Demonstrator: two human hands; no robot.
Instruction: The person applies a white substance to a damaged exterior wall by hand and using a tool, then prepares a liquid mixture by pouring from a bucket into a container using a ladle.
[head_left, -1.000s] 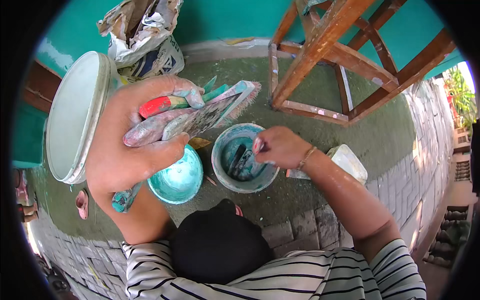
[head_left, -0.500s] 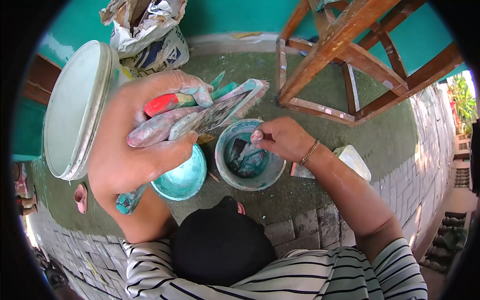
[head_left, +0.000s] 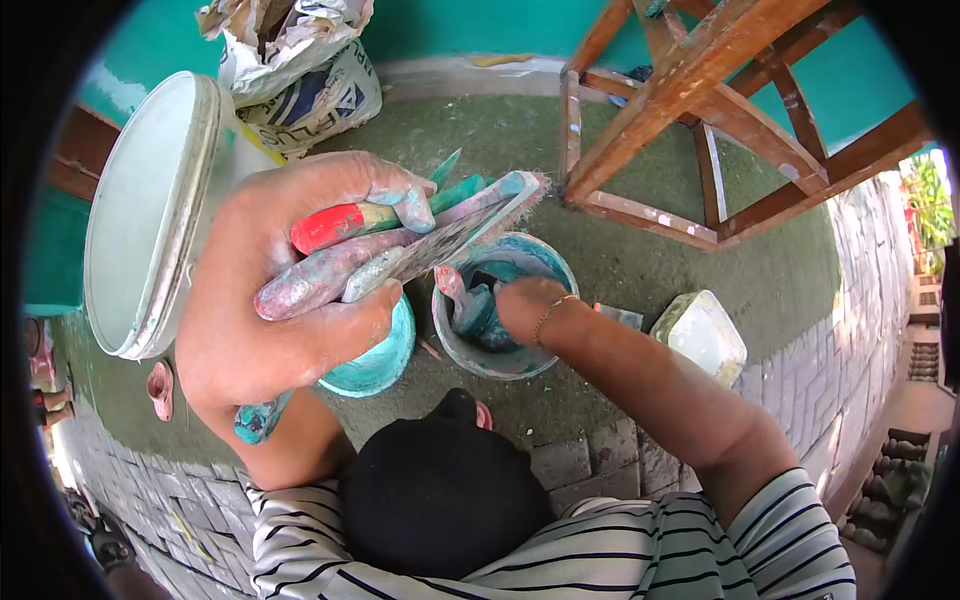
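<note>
My left hand (head_left: 270,270), raised at the left, is closed round several paint-smeared hand tools. Among them are a red-ended handle (head_left: 328,226), a pale crusted handle (head_left: 325,275) and a wide flat blade (head_left: 460,230), with a bristly fringe at the far end of the bundle. A teal-stained handle end (head_left: 262,418) pokes out below the palm. My right hand (head_left: 530,308) reaches into a paint-stained bucket (head_left: 505,368); its fingers are hidden inside. A pink-and-white tool handle (head_left: 452,287) leans on the bucket's left wall, beside a dark blade (head_left: 486,280).
A teal-coated basin (head_left: 375,362) sits left of the bucket, partly behind my left hand. A big white bucket (head_left: 150,220) stands far left, below a torn sack (head_left: 310,100). A wooden stand (head_left: 690,110) rises far right. A white container (head_left: 705,335) lies right of my forearm.
My right hand has let go of the pink-and-white handle, now leaning at the bucket's left, and moved deeper into the bucket. My left hand has stayed nearly still, its tools tilted slightly.
</note>
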